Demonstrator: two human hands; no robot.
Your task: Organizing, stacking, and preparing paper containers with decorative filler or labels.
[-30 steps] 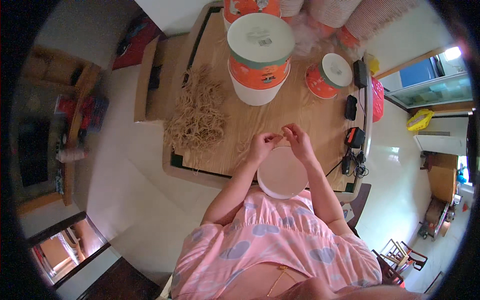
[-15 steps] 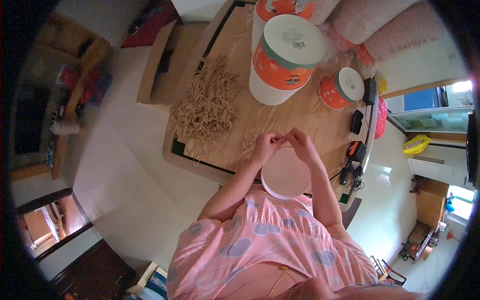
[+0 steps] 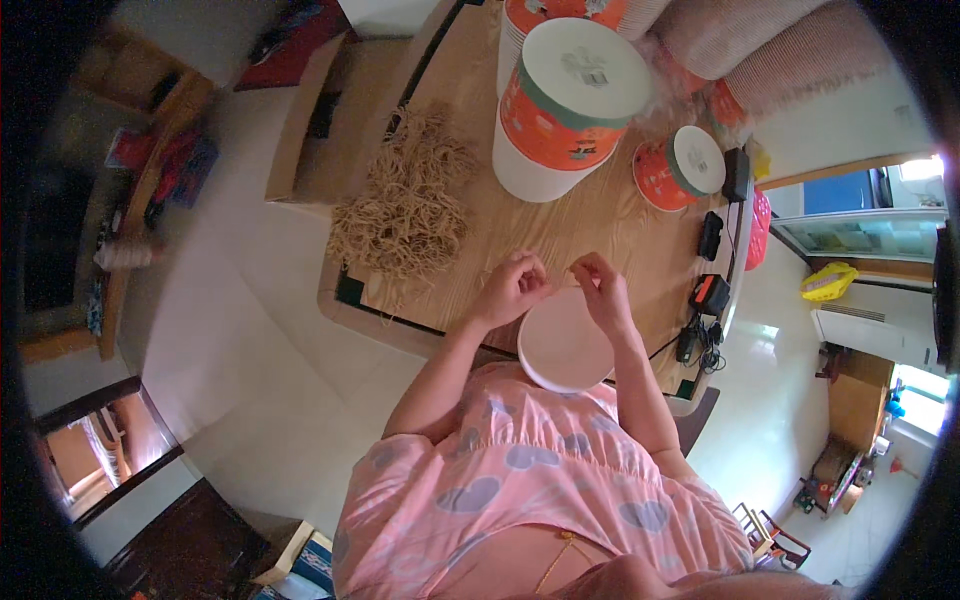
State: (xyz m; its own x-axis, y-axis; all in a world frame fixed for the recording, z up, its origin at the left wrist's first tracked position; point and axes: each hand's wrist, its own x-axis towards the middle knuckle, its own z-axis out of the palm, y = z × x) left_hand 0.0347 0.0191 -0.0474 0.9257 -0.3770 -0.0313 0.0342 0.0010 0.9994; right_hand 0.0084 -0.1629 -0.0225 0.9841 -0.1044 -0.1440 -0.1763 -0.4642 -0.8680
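A white round paper tub (image 3: 566,345) sits at the table's near edge against my body, its open mouth facing up. Beyond its rim my left hand (image 3: 514,289) is closed, fingers curled and thumb against them. My right hand (image 3: 602,288) pinches with thumb and fingertips above the tub's far right rim. Whatever lies in either pinch is too thin or hidden to make out. The two hands are a little apart. Left of them lies a tangled heap of tan paper twine (image 3: 405,215), loose strands trailing toward me.
Stacked orange and white paper tubs (image 3: 560,135) stand upside down behind my hands. A smaller orange tub (image 3: 668,175) is at the right. Black adapters and cables (image 3: 705,335) line the right edge of the wooden table (image 3: 590,235). A cardboard box (image 3: 330,125) is beyond the twine.
My hands have come apart, the left one moving left and the right one slightly up. They were together at the tub's far rim before. The view has shifted slightly.
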